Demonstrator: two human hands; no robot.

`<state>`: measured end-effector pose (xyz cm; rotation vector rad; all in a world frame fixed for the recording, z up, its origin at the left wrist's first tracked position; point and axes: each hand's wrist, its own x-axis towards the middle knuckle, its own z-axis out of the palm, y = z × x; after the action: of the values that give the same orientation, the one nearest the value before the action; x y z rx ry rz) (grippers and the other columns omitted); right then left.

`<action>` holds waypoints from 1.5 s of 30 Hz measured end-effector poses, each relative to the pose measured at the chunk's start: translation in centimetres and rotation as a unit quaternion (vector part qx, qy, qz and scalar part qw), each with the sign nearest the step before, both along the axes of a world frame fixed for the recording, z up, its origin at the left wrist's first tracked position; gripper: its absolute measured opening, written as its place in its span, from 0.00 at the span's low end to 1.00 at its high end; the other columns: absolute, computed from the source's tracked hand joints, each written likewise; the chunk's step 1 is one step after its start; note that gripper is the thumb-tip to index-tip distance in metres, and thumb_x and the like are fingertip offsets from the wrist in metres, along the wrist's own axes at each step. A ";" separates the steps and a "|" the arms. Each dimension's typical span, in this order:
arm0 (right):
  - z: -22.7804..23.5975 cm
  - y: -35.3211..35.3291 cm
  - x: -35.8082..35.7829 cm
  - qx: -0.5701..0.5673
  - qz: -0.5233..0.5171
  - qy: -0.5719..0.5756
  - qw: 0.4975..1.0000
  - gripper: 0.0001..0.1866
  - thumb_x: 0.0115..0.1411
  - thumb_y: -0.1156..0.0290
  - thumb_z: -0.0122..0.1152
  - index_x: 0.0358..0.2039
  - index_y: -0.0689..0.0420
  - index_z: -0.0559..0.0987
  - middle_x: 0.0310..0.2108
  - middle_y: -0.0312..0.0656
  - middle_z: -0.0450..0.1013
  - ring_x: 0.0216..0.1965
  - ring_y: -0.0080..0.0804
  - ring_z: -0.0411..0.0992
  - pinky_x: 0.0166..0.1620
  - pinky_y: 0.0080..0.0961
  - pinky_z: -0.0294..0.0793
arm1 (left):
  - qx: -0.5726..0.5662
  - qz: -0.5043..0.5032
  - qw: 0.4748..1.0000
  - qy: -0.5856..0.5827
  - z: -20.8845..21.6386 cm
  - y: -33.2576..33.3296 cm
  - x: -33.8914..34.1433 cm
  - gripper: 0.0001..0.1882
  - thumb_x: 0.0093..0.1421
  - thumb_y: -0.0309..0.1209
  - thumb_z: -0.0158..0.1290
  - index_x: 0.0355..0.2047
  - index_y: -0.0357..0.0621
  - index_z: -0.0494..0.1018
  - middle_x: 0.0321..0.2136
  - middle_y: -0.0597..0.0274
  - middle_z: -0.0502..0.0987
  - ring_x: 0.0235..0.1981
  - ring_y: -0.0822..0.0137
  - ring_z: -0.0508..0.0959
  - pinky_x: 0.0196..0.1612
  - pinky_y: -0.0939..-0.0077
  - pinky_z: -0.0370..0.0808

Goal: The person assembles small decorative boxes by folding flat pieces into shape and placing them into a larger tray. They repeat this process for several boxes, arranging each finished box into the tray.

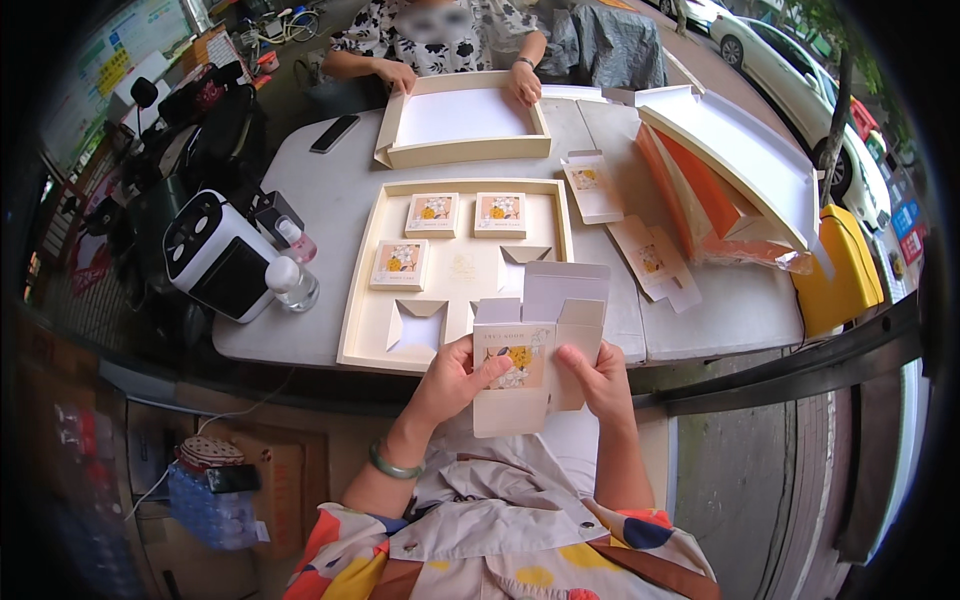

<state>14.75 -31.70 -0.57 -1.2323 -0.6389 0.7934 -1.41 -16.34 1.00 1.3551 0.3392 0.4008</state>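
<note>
Between my hands is a small cream folding carton (515,405) with a floral print, partly unfolded, its end flaps sticking out. My left hand (455,380) grips its left side, thumb across the printed front. On the right side panel, my right hand (597,378) pinches with the thumb in front. Just beyond lies a large cream gift box tray (470,265) with square recesses. Small floral boxes sit in it: one at the far left (433,214), one at the far right (500,214) and one at middle left (400,264). The carton hides part of the tray's near right.
Across the table (290,190), a co-worker's hands hold another cream box frame (465,152). Flat floral cartons (650,260) lie to the right, by a stack of orange and white box parts (720,170). A phone (335,134), a white device (225,255) and bottles (291,283) stand left.
</note>
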 end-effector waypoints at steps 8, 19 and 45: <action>-1.3 0.5 -0.7 0.027 -0.029 0.022 0.999 0.16 0.67 0.61 0.56 0.35 0.63 0.80 0.28 0.29 0.75 0.30 0.13 0.68 0.32 0.15 0.70 | 0.055 0.038 0.998 0.014 0.1 -0.1 -0.1 0.13 0.66 0.31 0.52 0.45 0.34 0.76 0.35 0.64 0.81 0.36 0.79 0.76 0.40 0.81 0.75; -0.4 0.0 -1.3 -0.050 0.046 -0.103 0.992 0.18 0.68 0.59 0.54 0.34 0.64 0.79 0.26 0.29 0.73 0.29 0.13 0.66 0.32 0.15 0.68 | -0.013 0.119 0.992 -0.040 -1.3 0.1 0.0 0.14 0.66 0.34 0.52 0.42 0.34 0.77 0.32 0.70 0.79 0.33 0.80 0.74 0.37 0.82 0.73; 0.4 1.0 -2.3 0.055 0.043 0.007 0.998 0.30 0.62 0.70 0.58 0.61 0.64 0.58 0.50 0.43 0.68 0.50 0.27 0.68 0.52 0.26 0.69 | -0.081 -0.049 0.994 -0.061 0.1 0.0 -0.9 0.38 0.66 0.46 0.50 0.65 0.32 0.50 0.57 0.55 0.67 0.57 0.68 0.67 0.59 0.75 0.64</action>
<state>12.47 -30.74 -0.14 -1.1042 -0.7192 0.8255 -2.28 -16.30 1.05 1.1780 0.1985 0.3643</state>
